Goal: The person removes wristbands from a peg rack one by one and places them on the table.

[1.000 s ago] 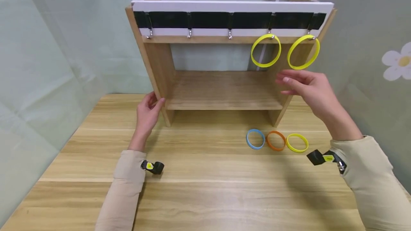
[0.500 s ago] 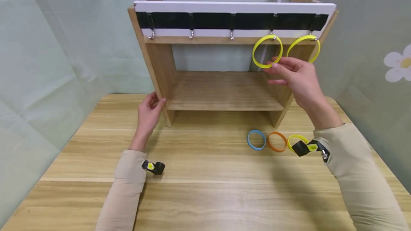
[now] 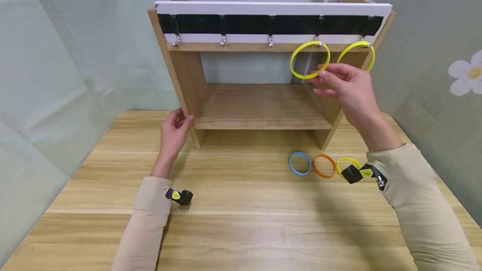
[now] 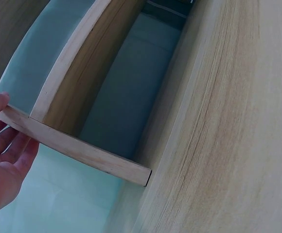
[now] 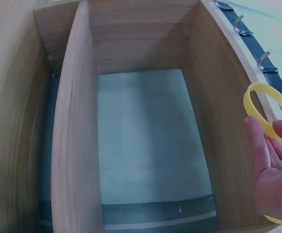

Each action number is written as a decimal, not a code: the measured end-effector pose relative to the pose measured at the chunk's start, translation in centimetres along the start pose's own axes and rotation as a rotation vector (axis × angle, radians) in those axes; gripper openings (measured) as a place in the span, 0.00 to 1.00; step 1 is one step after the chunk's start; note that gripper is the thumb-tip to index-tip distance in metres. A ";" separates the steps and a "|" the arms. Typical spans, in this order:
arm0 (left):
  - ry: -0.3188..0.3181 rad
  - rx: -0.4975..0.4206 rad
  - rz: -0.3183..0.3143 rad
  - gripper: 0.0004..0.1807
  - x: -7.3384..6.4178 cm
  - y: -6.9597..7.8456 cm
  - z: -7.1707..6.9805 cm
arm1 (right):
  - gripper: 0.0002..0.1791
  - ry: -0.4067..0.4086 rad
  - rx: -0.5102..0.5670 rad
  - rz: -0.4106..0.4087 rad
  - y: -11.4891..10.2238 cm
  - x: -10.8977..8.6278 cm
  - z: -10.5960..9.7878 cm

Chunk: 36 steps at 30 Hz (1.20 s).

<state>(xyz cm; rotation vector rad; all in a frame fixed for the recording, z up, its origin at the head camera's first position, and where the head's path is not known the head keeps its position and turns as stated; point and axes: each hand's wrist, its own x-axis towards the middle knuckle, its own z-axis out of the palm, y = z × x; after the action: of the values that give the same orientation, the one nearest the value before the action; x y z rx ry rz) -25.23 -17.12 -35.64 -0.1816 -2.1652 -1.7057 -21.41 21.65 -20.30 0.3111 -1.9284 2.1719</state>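
In the head view my right hand pinches the lower edge of a yellow silicone wristband between thumb and fingers. The band's top still loops over a metal hook on the rack's front strip. Behind that hand, a second yellow wristband hangs from the rightmost hook, partly covered. My left hand grips the left side panel of the wooden shelf, its thumb at the front edge. The left wrist view shows the fingers beneath that panel. The right wrist view shows the pinched wristband up close.
On the table lie a blue wristband, an orange wristband and another yellow wristband, side by side. The last is partly hidden by the right wrist camera. Bare hooks line the strip's left and middle.
My right hand has moved left from below the rightmost yellow wristband and taken hold of the neighbouring one, which has swung slightly left. My left hand stays on the panel.
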 end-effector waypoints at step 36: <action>0.011 0.014 0.011 0.26 0.1 -0.1 0.1 | 0.07 -0.118 -0.134 -0.059 0.8 -3.4 -0.3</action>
<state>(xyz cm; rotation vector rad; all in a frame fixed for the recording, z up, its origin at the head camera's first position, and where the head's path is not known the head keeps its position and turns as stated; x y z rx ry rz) -25.35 -17.06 -35.70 -0.1789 -2.1638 -1.6814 -18.39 21.75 -22.12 0.4755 -2.0871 2.0176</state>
